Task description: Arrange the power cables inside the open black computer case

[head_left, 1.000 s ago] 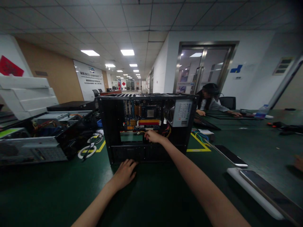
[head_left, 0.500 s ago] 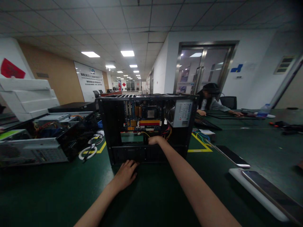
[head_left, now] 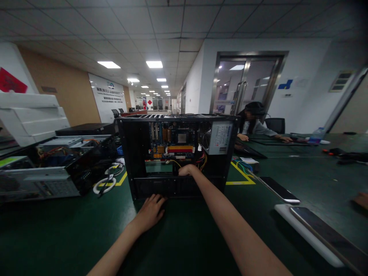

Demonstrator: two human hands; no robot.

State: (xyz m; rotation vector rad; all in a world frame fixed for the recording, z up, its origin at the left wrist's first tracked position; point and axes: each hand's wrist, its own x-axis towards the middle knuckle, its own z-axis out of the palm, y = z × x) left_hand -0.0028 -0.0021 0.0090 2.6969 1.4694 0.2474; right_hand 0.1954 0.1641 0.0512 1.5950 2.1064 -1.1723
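A black computer case [head_left: 152, 186] stands upright on the table, its open side facing me. Inside it show a motherboard [head_left: 181, 138], a silver power supply [head_left: 220, 137] and loose coloured wires [head_left: 203, 162]. My right hand [head_left: 186, 170] reaches into the lower part of the case. Its fingers look curled against a dark block beside a thin yellow wire [head_left: 174, 161]; what they hold is too dark to make out. My left hand [head_left: 151, 211] lies on the table with fingers stretched out, the tips against the bottom edge of the case.
Another opened computer case [head_left: 43, 184] lies at the left, beside white cable loops [head_left: 105, 185]. At the right are phones [head_left: 278, 189], a white slab [head_left: 304, 234] under one of them, and a cable bundle [head_left: 244, 165]. A person [head_left: 255, 122] sits across the table.
The whole view has shifted slightly. Both hands keep nearly the same places against the case, with the right one still inside it.
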